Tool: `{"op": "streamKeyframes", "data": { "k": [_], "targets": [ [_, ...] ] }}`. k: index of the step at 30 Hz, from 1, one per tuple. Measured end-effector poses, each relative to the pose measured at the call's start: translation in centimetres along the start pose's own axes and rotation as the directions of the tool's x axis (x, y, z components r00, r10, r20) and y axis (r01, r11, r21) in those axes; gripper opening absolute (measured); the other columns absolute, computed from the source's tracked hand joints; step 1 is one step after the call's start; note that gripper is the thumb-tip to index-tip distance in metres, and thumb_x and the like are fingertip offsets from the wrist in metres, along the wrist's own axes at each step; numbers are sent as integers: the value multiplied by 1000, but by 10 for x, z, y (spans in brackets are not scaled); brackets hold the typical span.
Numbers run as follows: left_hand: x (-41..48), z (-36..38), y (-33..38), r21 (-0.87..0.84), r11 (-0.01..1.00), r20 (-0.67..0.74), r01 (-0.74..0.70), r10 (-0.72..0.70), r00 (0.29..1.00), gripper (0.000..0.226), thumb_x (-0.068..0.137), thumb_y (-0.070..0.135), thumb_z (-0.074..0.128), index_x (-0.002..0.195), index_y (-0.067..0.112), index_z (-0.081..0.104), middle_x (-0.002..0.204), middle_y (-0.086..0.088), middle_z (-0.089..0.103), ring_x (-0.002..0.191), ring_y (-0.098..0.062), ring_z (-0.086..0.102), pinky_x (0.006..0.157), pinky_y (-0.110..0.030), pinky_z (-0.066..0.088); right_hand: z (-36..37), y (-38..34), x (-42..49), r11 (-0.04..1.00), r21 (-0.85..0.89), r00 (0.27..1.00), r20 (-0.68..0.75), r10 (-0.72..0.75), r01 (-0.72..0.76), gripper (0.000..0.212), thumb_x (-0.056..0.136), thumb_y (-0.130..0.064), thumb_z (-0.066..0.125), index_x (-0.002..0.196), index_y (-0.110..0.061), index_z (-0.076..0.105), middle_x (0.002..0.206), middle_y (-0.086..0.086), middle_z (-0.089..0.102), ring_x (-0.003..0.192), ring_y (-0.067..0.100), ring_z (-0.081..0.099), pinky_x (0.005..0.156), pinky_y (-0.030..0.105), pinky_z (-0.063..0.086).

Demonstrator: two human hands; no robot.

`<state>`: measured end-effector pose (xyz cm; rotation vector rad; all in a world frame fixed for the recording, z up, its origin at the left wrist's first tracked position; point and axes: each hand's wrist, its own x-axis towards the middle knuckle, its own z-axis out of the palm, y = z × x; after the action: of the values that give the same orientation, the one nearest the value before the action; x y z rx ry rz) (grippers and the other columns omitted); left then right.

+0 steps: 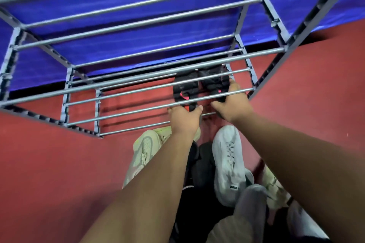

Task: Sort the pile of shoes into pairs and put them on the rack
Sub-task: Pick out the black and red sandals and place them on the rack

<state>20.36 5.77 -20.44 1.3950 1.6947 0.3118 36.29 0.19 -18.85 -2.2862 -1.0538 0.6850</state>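
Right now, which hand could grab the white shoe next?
Probably the right hand. The white shoe lies just below it on the floor, while the left hand sits over the greenish shoe. Both hands hold black shoes on the rack.

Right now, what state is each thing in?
Left hand: grip closed on left black shoe.
Right hand: grip closed on right black shoe.
Rack: upper tiers bare.
White shoe: on floor, unpaired.
Yellow-green shoe: on floor.
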Motion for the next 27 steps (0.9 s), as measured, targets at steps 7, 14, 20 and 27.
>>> {"op": "streamKeyframes", "data": {
  "k": [7, 14, 20, 27],
  "targets": [
    [11, 27, 5, 21, 999, -12, 25, -24, 1000, 77, 79, 67, 71, 109, -4, 70, 107, -18, 69, 98, -34, 70, 73, -34, 56, 14, 14, 16, 998, -59, 1000, 13, 27, -26, 97, 84, -32, 83, 160, -7, 27, 160, 9, 40, 145, 32, 44, 117, 39, 42],
    [20, 38, 3, 95, 995, 24, -4, 2, 1000, 87, 78, 71, 70, 126, -1, 64, 110, -13, 71, 87, -26, 71, 67, -31, 58, 21, 17, 27, 972, -234, 997, 66, 31, -15, 102, 95, -40, 73, 165, -1, 10, 172, 14, 14, 157, 32, 22, 126, 35, 25],
    [21, 15, 3, 109, 994, 214, -24, 0, 977, 39, 85, 32, 85, 102, 4, 64, 98, -6, 65, 74, -16, 60, 59, -27, 44, 21, 12, 23, 954, -296, 995, 78, 70, -44, 98, 97, -42, 68, 165, 1, 12, 170, 18, 12, 157, 36, 20, 126, 37, 27],
    [15, -2, -6, -35, 999, 290, -40, 48, 956, 19, 91, 12, 73, 92, 20, 55, 111, -18, 74, 94, -31, 72, 87, -47, 60, 20, 7, 5, 961, -275, 1000, 4, -24, 24, 69, 95, -28, 66, 153, -3, 38, 162, 15, 36, 147, 40, 37, 120, 45, 38]
  ]
}}
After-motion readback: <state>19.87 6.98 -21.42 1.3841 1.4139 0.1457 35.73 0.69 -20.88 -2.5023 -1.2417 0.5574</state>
